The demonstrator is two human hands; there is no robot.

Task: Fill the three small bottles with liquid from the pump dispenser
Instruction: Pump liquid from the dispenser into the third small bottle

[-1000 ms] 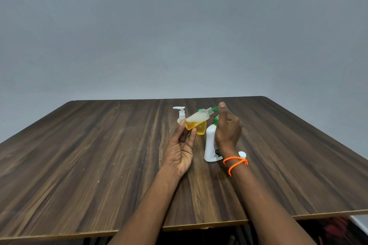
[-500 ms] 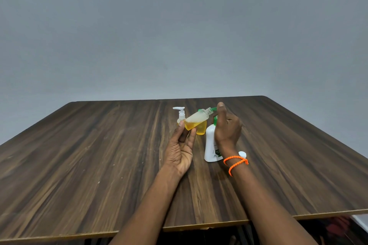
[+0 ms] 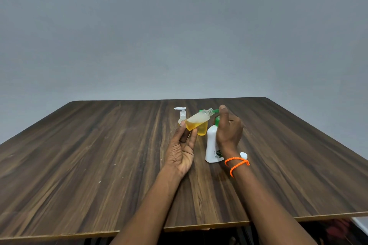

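Note:
My left hand (image 3: 182, 151) holds a small frosted bottle (image 3: 199, 119) tilted, its open neck up against the green spout (image 3: 215, 110) of the white pump dispenser (image 3: 212, 145). Yellow liquid fills the bottle's lower half. My right hand (image 3: 229, 127) rests on the dispenser's pump head, thumb on top. Behind the held bottle stands a small yellow bottle with a green cap (image 3: 203, 129), and left of it a small bottle with a white pump top (image 3: 181, 114). A white cap (image 3: 243, 155) lies on the table by my right wrist.
Everything sits on a dark wooden table (image 3: 99, 165) whose front edge runs just below my forearms. An orange bracelet (image 3: 237, 164) circles my right wrist. A plain grey wall stands behind the table.

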